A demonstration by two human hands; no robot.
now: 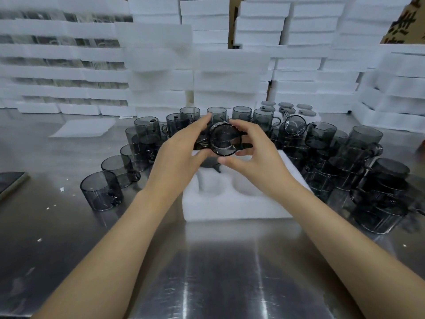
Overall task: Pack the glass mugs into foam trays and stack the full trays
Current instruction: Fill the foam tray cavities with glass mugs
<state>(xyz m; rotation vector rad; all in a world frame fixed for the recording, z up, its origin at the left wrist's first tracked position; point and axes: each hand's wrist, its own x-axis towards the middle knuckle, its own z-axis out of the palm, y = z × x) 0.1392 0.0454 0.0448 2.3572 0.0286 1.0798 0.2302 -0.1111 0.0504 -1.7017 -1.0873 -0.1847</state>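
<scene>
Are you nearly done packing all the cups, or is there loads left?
Done: tall stacks of foam trays stand behind, glass showing between some. In hand: the left hand and right hand hold one mug over the foam tray, whose two near pockets are empty. Left: many loose mugs wait on the table.

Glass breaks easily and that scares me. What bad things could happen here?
1. The smoky glass mug is held sideways above the foam tray by just the fingers of the left hand and right hand. It might slip and hit the steel table.
2. The right forearm passes close to the stacked mugs, and a bump could topple them.
3. One tipped mug seems to lie on its side on other mugs and could roll off.
</scene>
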